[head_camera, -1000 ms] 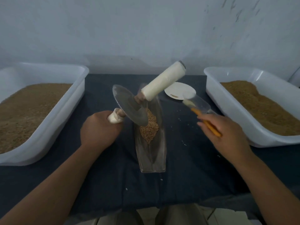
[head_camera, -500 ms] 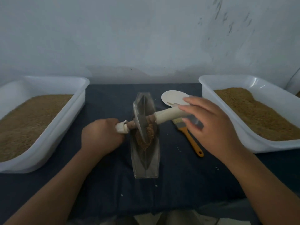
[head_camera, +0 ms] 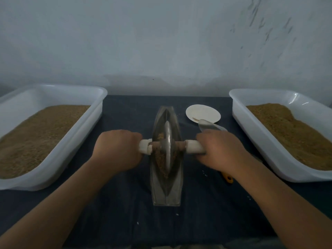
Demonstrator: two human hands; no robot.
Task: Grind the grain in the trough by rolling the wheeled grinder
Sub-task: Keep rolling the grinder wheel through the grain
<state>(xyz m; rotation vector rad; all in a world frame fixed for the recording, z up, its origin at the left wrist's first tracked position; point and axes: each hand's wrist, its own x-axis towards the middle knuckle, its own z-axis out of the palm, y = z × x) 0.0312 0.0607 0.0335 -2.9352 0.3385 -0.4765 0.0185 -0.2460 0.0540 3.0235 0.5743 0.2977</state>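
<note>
A narrow boat-shaped metal trough (head_camera: 166, 191) lies lengthways on the dark cloth in the middle of the table. Brown grain (head_camera: 161, 159) sits in its groove. The grinder's metal wheel (head_camera: 167, 146) stands upright in the groove on the grain, its axle level across the trough. My left hand (head_camera: 117, 150) grips the white left handle (head_camera: 145, 149). My right hand (head_camera: 220, 150) grips the white right handle (head_camera: 193, 147).
A white tub of brown grain (head_camera: 53, 126) stands at the left, a second white tub (head_camera: 280, 133) at the right. Behind my right hand are a small white dish (head_camera: 203, 113) and a metal scoop (head_camera: 209, 125). An orange brush handle (head_camera: 228, 177) shows under my right forearm.
The grinder came down from a tilted, raised pose into the trough and now sits level. My right hand left the brush and took the right handle.
</note>
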